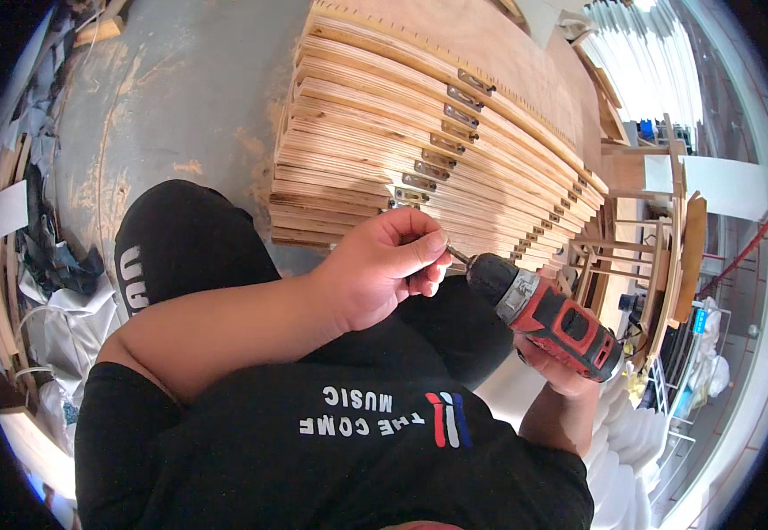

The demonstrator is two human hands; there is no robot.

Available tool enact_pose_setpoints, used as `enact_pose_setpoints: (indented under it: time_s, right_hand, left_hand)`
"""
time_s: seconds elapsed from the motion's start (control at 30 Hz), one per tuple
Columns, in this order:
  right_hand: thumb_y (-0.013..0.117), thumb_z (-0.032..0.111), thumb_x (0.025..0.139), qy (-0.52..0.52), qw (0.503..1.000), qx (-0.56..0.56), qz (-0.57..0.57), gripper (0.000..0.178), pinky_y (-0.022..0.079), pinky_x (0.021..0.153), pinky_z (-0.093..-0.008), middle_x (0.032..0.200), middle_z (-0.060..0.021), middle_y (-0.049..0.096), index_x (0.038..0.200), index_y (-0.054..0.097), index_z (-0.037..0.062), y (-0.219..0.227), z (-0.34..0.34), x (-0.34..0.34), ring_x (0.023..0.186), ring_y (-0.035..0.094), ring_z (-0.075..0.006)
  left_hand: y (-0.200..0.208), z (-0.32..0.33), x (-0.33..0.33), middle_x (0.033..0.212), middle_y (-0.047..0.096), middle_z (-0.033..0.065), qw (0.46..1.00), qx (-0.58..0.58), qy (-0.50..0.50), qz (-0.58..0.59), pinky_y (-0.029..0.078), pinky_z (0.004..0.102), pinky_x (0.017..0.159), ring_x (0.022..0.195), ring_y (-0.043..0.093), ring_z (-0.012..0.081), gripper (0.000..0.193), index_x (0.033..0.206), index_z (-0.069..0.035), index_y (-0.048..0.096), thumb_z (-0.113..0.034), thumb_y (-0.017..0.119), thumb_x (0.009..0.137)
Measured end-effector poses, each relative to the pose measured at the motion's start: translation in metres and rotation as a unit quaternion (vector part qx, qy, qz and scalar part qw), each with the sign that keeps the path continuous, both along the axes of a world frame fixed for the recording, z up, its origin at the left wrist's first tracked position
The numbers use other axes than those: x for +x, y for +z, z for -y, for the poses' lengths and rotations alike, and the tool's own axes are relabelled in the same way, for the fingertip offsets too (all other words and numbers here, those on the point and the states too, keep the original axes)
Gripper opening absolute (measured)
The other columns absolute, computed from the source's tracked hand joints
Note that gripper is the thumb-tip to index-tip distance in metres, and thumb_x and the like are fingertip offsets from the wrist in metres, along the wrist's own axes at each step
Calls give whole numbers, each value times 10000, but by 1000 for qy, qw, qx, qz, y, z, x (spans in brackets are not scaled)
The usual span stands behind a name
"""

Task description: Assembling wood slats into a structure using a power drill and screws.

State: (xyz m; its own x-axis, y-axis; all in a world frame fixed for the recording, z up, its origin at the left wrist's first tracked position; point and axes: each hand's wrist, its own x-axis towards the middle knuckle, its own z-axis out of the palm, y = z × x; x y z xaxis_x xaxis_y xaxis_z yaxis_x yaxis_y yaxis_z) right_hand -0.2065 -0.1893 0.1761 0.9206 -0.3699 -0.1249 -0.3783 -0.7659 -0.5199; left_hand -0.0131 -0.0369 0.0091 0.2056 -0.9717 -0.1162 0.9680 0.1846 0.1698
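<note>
My right hand (565, 369) grips a red and black cordless drill (569, 325), its chuck pointing left toward my other hand. A thin bit (459, 254) sticks out of the chuck. The fingers of my left hand (388, 265) are pinched together at the bit's tip; whatever lies between them is too small and hidden to make out. Just beyond my hands stands a stack of plywood panels (348, 132) with their edges facing me. Small metal plates (438, 159) sit along those edges in a slanting row, and a second row runs farther right.
Wooden frames and slats (618, 256) stand to the right of the stack. White sheets (644, 66) rise at the far right, with a wire rack (671, 389) nearer. Dark cloth and scrap (48, 230) lie along the left side of the dusty grey floor (185, 97).
</note>
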Motion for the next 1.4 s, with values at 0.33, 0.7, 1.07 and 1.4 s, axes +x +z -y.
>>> enact_pose_setpoints:
  time_s: [0.33,0.7,1.07,1.4]
  right_hand:
    - [864,120,673,-99,985,137,40,490,570,775,-340,999,-67,704,1120,671,69,-9,-7,-4,862,701,-218]
    - [821,34,714,-144,989,30,-14,520,557,811,-324,1049,-62,719,1204,649,46,4,18,-6,918,696,-179]
    - [848,42,710,-5,1000,1,8,517,566,814,-331,1050,-76,726,1188,652,50,11,28,21,931,703,-179]
    - [795,-8,785,-11,994,86,-58,420,558,857,-319,1054,-69,732,1181,659,30,22,23,77,942,696,-154]
  left_hand:
    - [-3,0,0,862,638,40,999,-33,-3,-39,444,273,636,746,570,131,64,1033,-69,624,-97,640,979]
    - [5,-3,0,856,659,195,546,184,126,807,521,506,671,779,654,381,378,1322,-1,508,-136,532,971]
    - [17,-10,11,774,654,132,376,264,106,882,538,435,565,665,658,294,486,1388,72,461,-136,503,951]
    - [13,-12,10,719,639,115,342,257,153,891,542,382,515,617,652,250,464,1316,98,530,-101,528,897]
